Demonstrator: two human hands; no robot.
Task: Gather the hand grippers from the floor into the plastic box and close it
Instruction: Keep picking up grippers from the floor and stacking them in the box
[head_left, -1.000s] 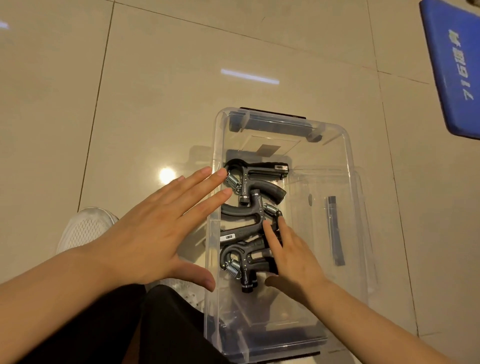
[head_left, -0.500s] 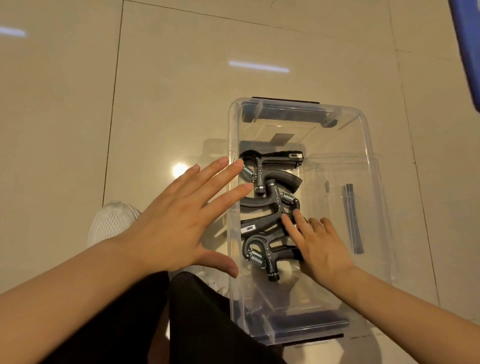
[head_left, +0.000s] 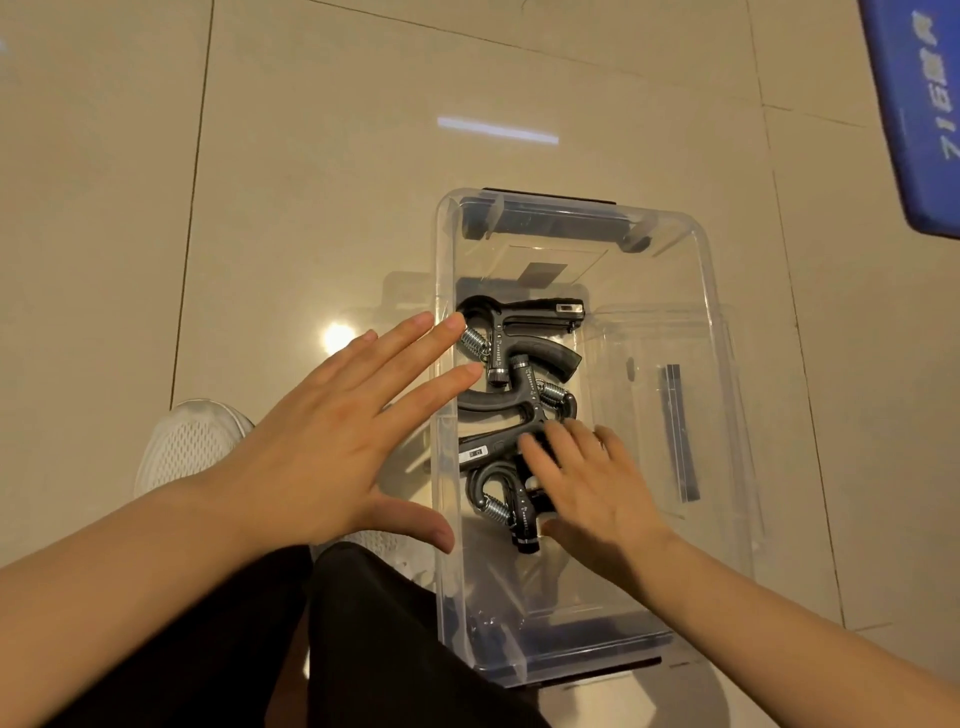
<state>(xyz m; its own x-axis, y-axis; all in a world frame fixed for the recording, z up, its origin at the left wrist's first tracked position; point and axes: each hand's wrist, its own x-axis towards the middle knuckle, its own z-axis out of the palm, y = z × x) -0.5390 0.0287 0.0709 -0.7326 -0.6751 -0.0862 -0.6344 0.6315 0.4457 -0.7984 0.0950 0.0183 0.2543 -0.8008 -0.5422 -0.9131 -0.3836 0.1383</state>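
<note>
R hand (head_left: 597, 488) atop grippers (head_left: 511, 374) in box (head_left: 727, 415)

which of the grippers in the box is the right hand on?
The nearest black spring hand gripper, closest to the person: the right hand lies over its handles. The middle and far grippers lie uncovered.

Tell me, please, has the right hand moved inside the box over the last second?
Yes. The right hand has slid right, off the middle hand gripper, towards the box wall.

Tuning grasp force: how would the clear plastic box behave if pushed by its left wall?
The plastic box probably slides easily on the glossy tile floor. Thin clear walls likely flex. Three hand grippers inside may shift and rattle.
</note>
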